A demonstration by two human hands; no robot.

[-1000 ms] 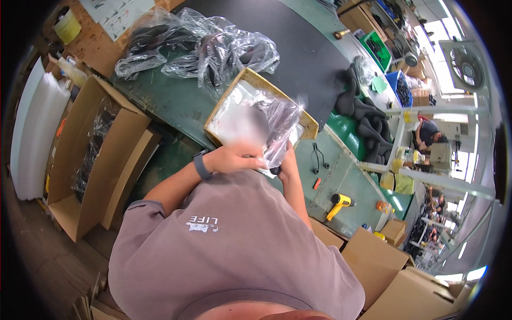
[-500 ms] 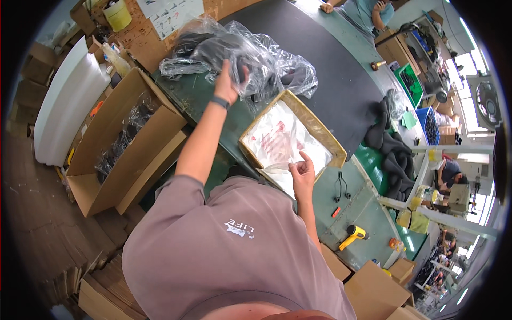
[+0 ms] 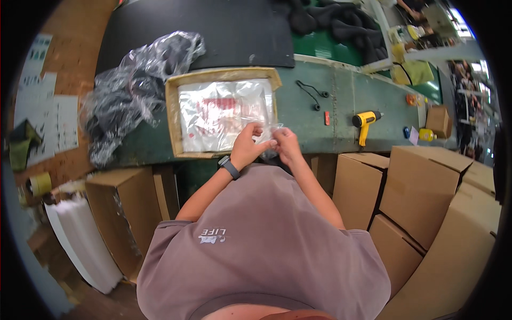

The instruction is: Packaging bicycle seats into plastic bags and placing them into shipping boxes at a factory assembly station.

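Observation:
A shallow yellow-brown carton (image 3: 173, 114) lies in front of me on the green table, with flat shiny plastic bags (image 3: 213, 120) with red print inside it. At its near right corner my right hand (image 3: 288, 145) pinches a piece of clear plastic bag (image 3: 274, 128). My left hand (image 3: 248, 148), with a dark watch on its wrist, is over the carton's near edge. Its fingers are curved and apart from the thumb, which reaches toward the right hand and the clear plastic. Some of the plastic below the hands is hard to make out.
Left of the carton lies a heap of clear-wrapped dark items (image 3: 133, 88). A black cord-like item (image 3: 312, 96), a small red object (image 3: 327, 118) and a yellow heat gun (image 3: 366, 124) are on the table at right. Cardboard boxes (image 3: 421, 186) stand along the near side.
My left hand has left the clear-wrapped heap and come to the carton beside my right hand. The view has turned, and the bags in the carton now lie flat.

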